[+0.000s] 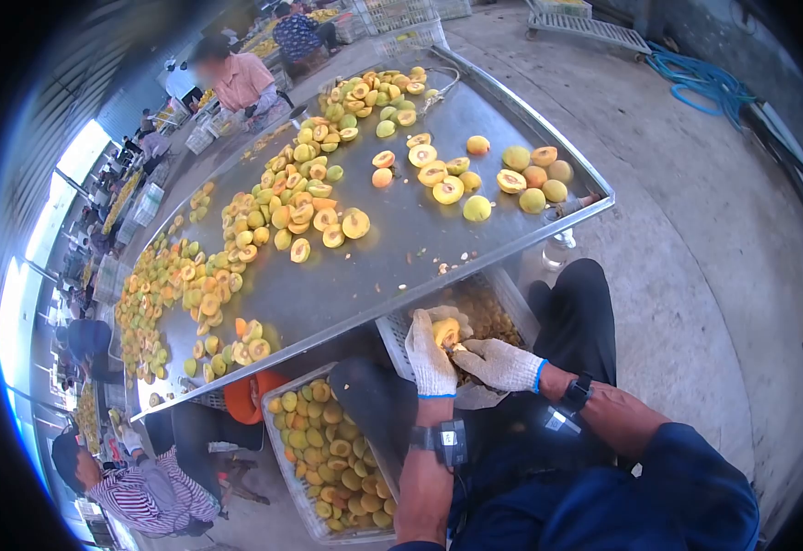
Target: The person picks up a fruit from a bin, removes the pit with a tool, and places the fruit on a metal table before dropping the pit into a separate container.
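Observation:
My left hand, in a white knit glove, grips a yellow fruit half over a white crate between my knees. My right hand, also gloved, is closed around a small tool whose tip touches the fruit half; the tool itself is mostly hidden. Both hands sit just below the near edge of a long steel table. The crate under my hands holds brownish pits and scraps.
Cut and whole yellow-green fruits lie spread over the table. A white crate of whole fruit stands at my left knee. A person in a striped shirt sits lower left; others work at the far end. Blue hose lies on the concrete floor.

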The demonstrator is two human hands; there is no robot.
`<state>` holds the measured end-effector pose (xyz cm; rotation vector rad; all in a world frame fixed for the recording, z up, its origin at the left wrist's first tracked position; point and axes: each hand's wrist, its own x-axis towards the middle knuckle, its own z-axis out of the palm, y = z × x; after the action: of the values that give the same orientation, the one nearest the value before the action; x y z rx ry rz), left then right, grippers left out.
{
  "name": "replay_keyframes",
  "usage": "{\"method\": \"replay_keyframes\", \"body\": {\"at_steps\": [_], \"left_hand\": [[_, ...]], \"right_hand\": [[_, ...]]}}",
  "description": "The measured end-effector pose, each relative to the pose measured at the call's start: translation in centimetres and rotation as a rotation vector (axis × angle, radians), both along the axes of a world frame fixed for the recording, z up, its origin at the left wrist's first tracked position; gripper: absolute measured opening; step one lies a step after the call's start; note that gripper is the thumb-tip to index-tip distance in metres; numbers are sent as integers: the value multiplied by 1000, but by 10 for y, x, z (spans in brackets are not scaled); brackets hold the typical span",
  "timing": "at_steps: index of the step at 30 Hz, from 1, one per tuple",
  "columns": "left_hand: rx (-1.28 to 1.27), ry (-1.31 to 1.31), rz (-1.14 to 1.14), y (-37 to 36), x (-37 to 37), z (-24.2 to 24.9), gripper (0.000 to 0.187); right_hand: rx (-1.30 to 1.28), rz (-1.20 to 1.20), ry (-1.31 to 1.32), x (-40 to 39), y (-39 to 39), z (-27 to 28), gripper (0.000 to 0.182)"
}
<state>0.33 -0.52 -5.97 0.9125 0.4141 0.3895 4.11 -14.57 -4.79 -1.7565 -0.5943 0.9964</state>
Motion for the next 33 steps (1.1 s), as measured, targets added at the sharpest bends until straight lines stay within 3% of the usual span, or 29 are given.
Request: {"method": "replay_keyframes", "body": {"at_steps": [1,5,11,18,20,23,27,31,33], "left_hand": [[-36,37,70,-3,1,-2,42],[-43,108,154,-7,7,-6,44],[34,250,235,-17,15,-8,42],[182,311,179,-17,21,-13,45],[311,389,190,-14,25,-18,47],[318,467,100,-1,23,-31,53],[337,458,175,15,20,-47,54],[53,426,176,32,2,13,54],[-277,40,88,62,-19,25,50]], "right_hand": [[-6,-39,-235,-2,2,0,60],[-130,40,-332,2,2,-6,57],[-147,78,-348,7,-1,-11,50],[-99,18,-381,5,-7,-12,50],[-278,55,-460,8,-6,-3,49],[-328,87,-524,9,-6,-6,47],[-410,116,-611,18,-8,-1,48],[-344,38,-604,27,-14,0,44],[-81,-98,-453,27,-15,5,40]]}}
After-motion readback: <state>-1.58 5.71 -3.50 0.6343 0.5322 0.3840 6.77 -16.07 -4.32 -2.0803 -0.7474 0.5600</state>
